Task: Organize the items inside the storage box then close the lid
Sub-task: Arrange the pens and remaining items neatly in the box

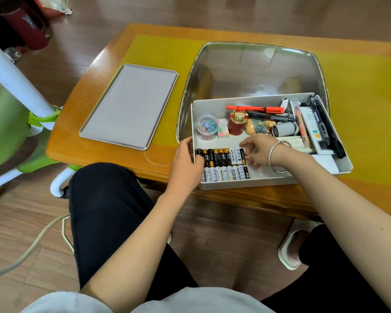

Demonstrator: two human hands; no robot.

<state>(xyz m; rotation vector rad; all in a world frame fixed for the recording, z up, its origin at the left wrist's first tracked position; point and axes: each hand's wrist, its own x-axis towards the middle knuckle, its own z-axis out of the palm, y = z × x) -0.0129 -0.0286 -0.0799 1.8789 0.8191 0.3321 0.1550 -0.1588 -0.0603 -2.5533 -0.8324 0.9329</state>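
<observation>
A white storage box (253,185) sits on the table near its front edge. Two rows of batteries (221,163) lie in its front left corner. My left hand (186,162) grips the box's left wall, thumb inside beside the batteries. My right hand (259,151), a bangle on its wrist, reaches into the box with loosely bent fingers touching the right end of the battery rows. Behind stand a clear tub of clips (207,127), a red bottle with a gold cap (237,123), a figurine (259,127), pens (257,108) and a remote (313,129). The grey lid (131,105) lies flat to the left.
A clear plastic cover (253,68) rests behind the box on the yellow mat (370,98) of the wooden table (61,143). A green and white chair frame (20,91) stands at left. My knees and a slippered foot (291,249) are below the table edge.
</observation>
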